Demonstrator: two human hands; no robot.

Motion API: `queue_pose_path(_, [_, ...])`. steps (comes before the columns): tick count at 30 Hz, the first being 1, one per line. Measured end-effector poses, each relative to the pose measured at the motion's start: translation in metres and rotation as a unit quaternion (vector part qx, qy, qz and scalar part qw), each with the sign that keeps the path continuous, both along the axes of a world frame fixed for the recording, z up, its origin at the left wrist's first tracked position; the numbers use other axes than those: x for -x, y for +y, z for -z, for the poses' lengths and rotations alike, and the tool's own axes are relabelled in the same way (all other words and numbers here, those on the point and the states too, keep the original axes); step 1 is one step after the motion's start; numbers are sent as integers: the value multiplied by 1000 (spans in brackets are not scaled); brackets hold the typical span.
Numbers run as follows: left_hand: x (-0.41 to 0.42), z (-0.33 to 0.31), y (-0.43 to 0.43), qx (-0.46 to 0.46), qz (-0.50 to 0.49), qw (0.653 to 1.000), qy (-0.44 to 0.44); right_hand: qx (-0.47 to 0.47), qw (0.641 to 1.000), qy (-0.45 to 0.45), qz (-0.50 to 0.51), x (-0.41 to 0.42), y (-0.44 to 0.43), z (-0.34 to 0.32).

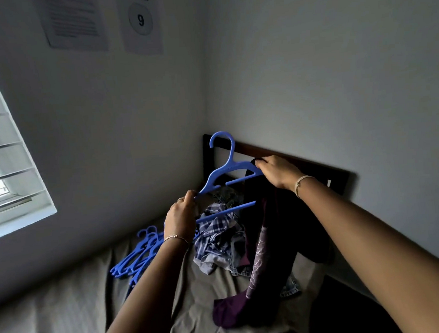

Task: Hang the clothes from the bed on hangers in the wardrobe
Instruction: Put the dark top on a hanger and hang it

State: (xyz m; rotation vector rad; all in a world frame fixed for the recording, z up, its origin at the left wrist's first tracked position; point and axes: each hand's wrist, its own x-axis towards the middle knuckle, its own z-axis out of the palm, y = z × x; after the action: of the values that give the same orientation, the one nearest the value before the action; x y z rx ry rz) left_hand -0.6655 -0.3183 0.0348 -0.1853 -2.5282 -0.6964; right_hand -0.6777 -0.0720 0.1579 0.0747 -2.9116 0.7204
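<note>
I hold a blue plastic hanger up over the bed, hook pointing up. My left hand grips its left shoulder end. My right hand pinches a dark purple garment against the hanger's right shoulder. The garment hangs down from there and its lower end trails on the bed sheet. Behind it lies a heap of clothes, with a blue plaid shirt on top. The wardrobe is not in view.
Several spare blue hangers lie in a stack on the bed to the left of my left arm. A dark wooden headboard runs along the right wall. A window with blinds is at the left. Two papers hang on the wall above.
</note>
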Motion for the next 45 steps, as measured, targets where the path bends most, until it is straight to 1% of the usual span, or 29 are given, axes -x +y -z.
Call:
queue_pose_path(2, [8, -1, 1, -1, 1, 1000, 1, -24, 1000, 10, -11, 4, -2, -1])
queue_pose_path(4, [15, -3, -1, 0, 6, 1000, -2, -70, 997, 21, -13, 10, -1, 0])
queue_pose_path(6, [23, -6, -1, -16, 12, 1000, -3, -98, 994, 41, -7, 17, 3, 3])
queue_pose_path(9, [33, -10, 1, -79, 23, 997, -6, -92, 994, 57, 16, 22, 7, 7])
queue_pose_path(11, [40, -8, 3, -105, 13, 994, 0, -79, 995, 60, 30, 25, 9, 11])
queue_pose_path(14, [45, 1, 10, -134, -55, 989, 5, -58, 995, 65, 52, 29, 12, 14])
queue_pose_path(15, [43, 5, 12, -169, -87, 982, 1, -51, 995, 67, 61, 30, 14, 14])
queue_pose_path(17, [37, 12, 21, -267, -142, 953, -17, -35, 994, 72, 77, 31, 17, 13])
queue_pose_path(18, [34, 16, 27, -296, -163, 941, -33, -26, 993, 73, 83, 30, 19, 12])
queue_pose_path(20, [30, 24, 41, -272, -187, 941, -70, -7, 993, 76, 91, 29, 22, 10])
queue_pose_path(22, [34, 31, 56, -250, -165, 947, -117, 11, 992, 77, 94, 27, 26, 8])
queue_pose_path(25, [47, 30, 78, -277, -60, 942, -182, 36, 991, 72, 102, 25, 33, 5])
queue_pose_path(27, [53, 22, 94, -304, 11, 924, -232, 48, 991, 72, 107, 23, 37, 3])
queue_pose_path(29, [60, 14, 109, -320, 40, 909, -263, 60, 990, 75, 106, 20, 41, 2])
queue_pose_path(32, [72, 10, 125, -308, 56, 916, -250, 75, 989, 80, 94, 15, 45, 1])
queue_pose_path(36, [89, 11, 141, -265, 111, 925, -251, 92, 989, 86, 84, 12, 51, -2])
queue_pose_path(39, [96, 10, 148, -247, 126, 918, -282, 113, 986, 90, 82, 10, 55, -7])
queue_pose_path(41, [98, 8, 151, -244, 112, 914, -303, 132, 983, 97, 80, 9, 60, -11])
queue_pose_path(45, [91, -1, 154, -249, 65, 924, -283, 212, 967, 118, 75, 8, 70, -14])
